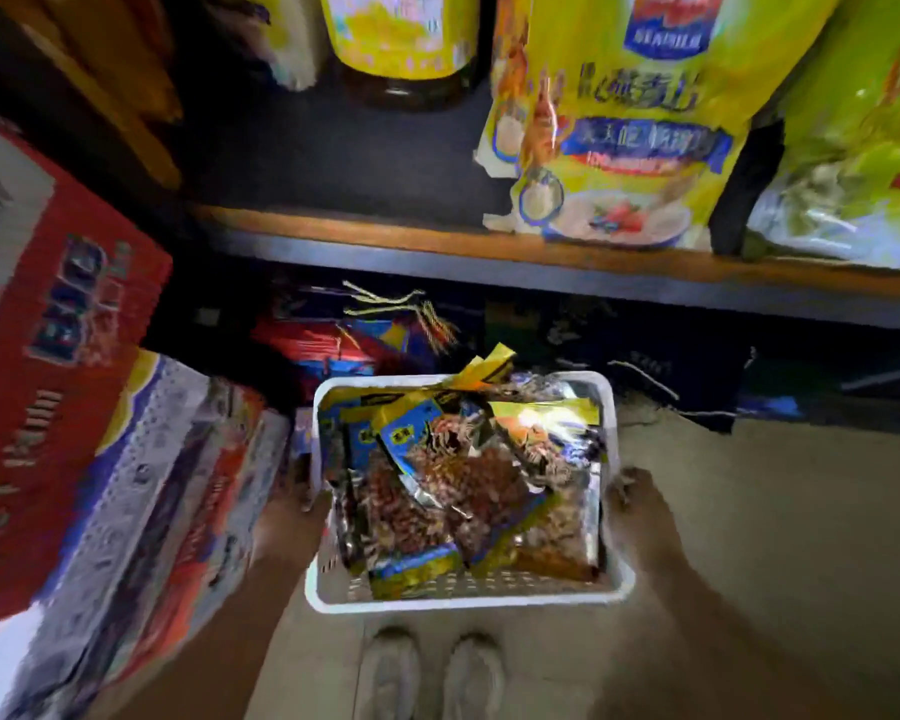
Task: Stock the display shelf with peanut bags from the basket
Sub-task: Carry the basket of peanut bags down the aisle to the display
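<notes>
A white plastic basket (468, 597) is held low in front of me, above the floor. It is full of several peanut bags (437, 491) with blue and yellow labels, piled loosely. My left hand (297, 517) grips the basket's left wall, mostly hidden behind it. My right hand (632, 504) grips the right wall, fingers curled over the rim. The display shelf (437, 241) with a wooden front edge runs across the view above the basket; its left part is dark and bare.
Large yellow-green bags (619, 122) and a jar (401, 44) stand on the shelf. Stacked red and blue cartons (74, 381) crowd the left side. Dark goods sit under the shelf (365, 335). My two shoes (432, 672) stand on the tan floor below the basket.
</notes>
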A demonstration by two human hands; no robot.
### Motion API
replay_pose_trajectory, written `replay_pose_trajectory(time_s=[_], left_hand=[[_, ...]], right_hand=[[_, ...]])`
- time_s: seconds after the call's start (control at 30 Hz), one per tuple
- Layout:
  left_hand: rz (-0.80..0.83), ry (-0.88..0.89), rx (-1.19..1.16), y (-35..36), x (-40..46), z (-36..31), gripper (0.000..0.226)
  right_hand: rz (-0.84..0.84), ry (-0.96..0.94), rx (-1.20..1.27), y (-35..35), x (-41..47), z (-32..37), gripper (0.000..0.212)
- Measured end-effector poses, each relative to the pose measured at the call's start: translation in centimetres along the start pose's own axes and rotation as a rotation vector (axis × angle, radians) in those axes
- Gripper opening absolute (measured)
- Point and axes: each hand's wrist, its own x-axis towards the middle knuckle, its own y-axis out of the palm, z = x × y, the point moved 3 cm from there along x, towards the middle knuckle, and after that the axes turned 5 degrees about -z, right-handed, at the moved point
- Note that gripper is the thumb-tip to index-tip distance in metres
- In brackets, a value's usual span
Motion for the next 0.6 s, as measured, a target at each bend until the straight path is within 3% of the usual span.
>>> replay_pose_trajectory(time_s=[0.2, 0.4, 0.6], left_hand=[[0.087, -0.107, -0.149, 1.4, 0.6, -0.3, 0.007], [0.094, -0.109, -0.179, -0.3, -0.8, -1.9, 0.020], [0.120, -0.054, -0.058, -6.9, -7.7, -4.6, 0.023]], right_hand=[[0.015, 0.026, 0.065, 1.6, 1.7, 0.4, 0.023], [0.011, 0.144, 0.233, 1.0, 0.8, 0.4, 0.029], [-0.026, 0.233, 0.323, -5.2, -8.6, 1.2, 0.040]])
